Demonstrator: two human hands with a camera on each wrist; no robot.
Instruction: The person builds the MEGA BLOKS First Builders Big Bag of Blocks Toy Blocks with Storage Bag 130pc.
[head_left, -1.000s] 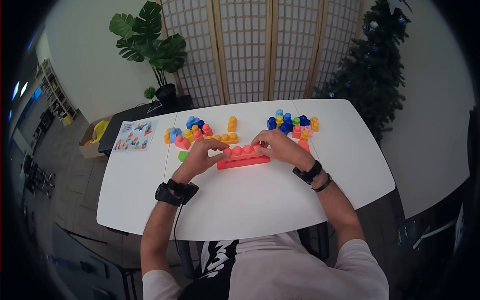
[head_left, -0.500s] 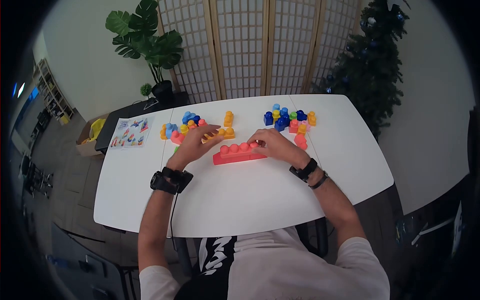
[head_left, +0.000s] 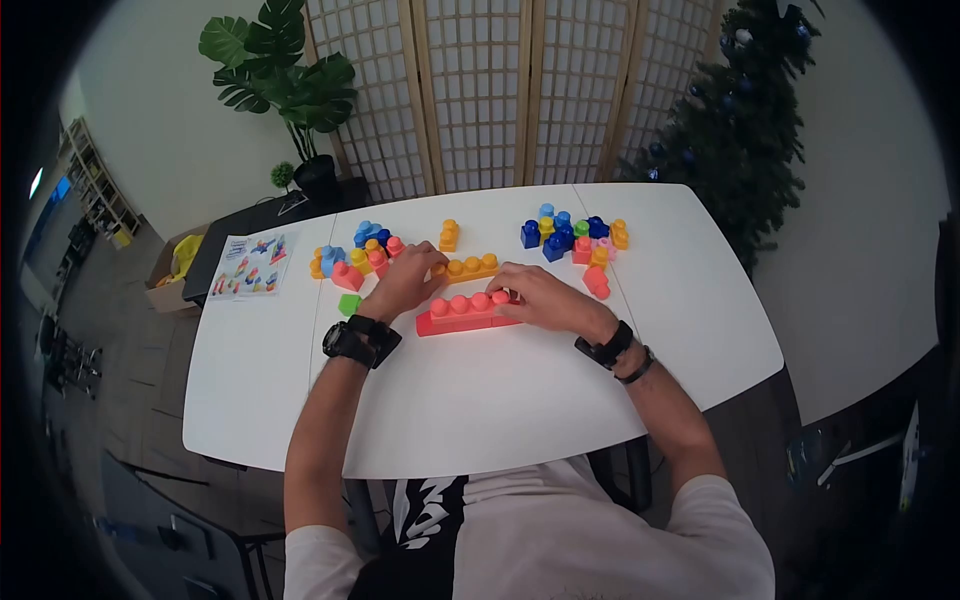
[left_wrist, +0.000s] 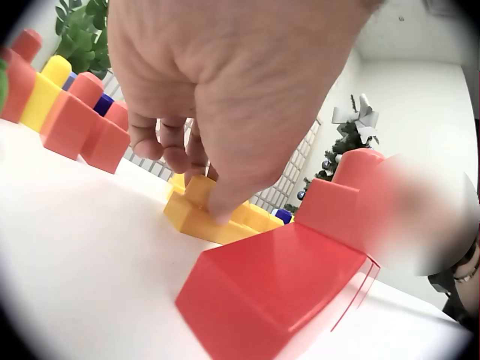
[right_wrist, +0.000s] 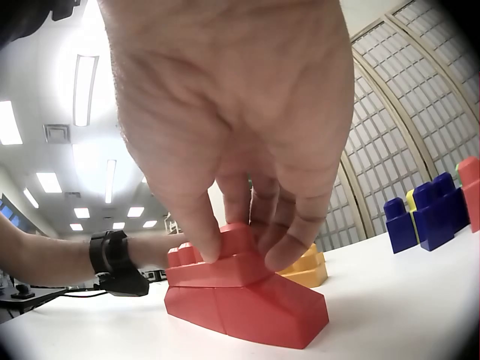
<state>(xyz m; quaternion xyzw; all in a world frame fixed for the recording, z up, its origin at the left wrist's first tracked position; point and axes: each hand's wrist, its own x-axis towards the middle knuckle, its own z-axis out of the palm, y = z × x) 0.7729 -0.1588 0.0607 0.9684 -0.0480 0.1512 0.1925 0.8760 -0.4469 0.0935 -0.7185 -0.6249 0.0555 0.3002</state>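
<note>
A long red block (head_left: 462,308) with a row of round studs sits on a wider red base (head_left: 428,327). The right hand (head_left: 545,298) grips its right end; in the right wrist view the thumb and fingers straddle the red block (right_wrist: 240,266). Behind it lies a long yellow-orange block (head_left: 472,267). The left hand (head_left: 403,283) pinches the left end of that block, and in the left wrist view the thumb meets the yellow block (left_wrist: 196,217), with the fingertips partly hidden behind it.
Mixed coloured blocks (head_left: 368,232) stand at the back left, and another cluster (head_left: 565,237) at the back right. One upright orange block (head_left: 449,236) is between them. A green block (head_left: 349,304) lies beside the left wrist. A printed sheet (head_left: 250,267) rests at the table's left.
The left hand has let go of the red block's left end, moved back and taken hold of the long yellow-orange block. The right hand stays on the red block.
</note>
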